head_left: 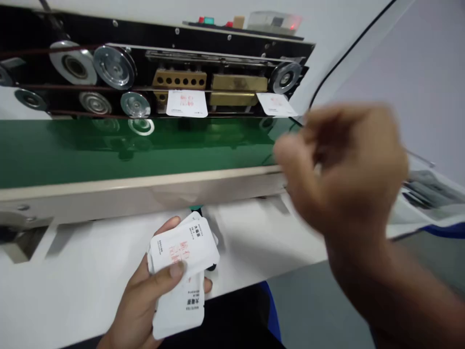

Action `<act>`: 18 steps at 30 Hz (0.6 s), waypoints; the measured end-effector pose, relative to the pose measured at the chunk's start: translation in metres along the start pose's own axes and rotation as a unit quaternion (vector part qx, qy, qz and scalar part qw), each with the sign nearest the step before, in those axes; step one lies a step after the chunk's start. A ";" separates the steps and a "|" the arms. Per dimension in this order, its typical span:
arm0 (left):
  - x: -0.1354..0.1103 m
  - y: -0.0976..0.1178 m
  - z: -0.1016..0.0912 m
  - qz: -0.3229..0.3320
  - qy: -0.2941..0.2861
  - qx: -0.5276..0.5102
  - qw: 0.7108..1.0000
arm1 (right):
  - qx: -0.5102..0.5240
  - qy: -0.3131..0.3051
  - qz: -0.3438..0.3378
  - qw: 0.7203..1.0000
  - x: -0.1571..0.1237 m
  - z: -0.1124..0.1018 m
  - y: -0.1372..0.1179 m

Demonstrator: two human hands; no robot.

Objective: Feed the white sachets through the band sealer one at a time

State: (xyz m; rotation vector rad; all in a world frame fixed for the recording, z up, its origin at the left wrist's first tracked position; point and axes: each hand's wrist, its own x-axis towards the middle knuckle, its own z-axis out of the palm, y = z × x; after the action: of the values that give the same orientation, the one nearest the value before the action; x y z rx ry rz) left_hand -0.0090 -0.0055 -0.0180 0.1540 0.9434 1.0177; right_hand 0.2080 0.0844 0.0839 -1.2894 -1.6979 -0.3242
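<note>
My left hand (145, 295) grips a small stack of white tea sachets (181, 247), fanned out, with the thumb pressed on the top one. They carry red and black print, and "WHITE TEA" reads on a lower one. Motion-blurred, my right hand (345, 165) is raised at the right end of the band sealing machine (232, 39). Its fingers are curled, the thumb stands apart from the index finger, and nothing shows between them. Just left of it, one sachet (276, 104) sits in the machine's band. Another sachet (187, 103) is further left, below the brass block.
A green conveyor belt (181, 150) runs under the sealing band, with metal pulleys (114, 67) above its left part. Below is a white table (94, 271). A white bin (432, 194) with grey packets stands at the right. On top of the machine are switches (209, 21).
</note>
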 end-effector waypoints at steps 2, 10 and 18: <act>0.000 -0.001 0.000 0.008 0.005 -0.013 1.000 | 0.093 -0.152 -0.024 0.984 -0.047 -0.002 -0.026; 0.001 -0.006 -0.004 0.017 -0.021 -0.025 0.999 | 0.321 -0.346 0.185 0.862 -0.113 0.035 -0.039; -0.001 0.001 0.002 0.003 -0.056 0.130 0.990 | 0.404 -0.270 0.317 0.815 -0.112 0.033 -0.027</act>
State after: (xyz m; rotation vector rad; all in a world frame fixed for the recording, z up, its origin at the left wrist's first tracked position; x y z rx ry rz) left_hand -0.0080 -0.0053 -0.0152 0.4272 0.9703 0.8791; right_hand 0.1674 0.0280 -0.0136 -1.2194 -1.4311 1.1465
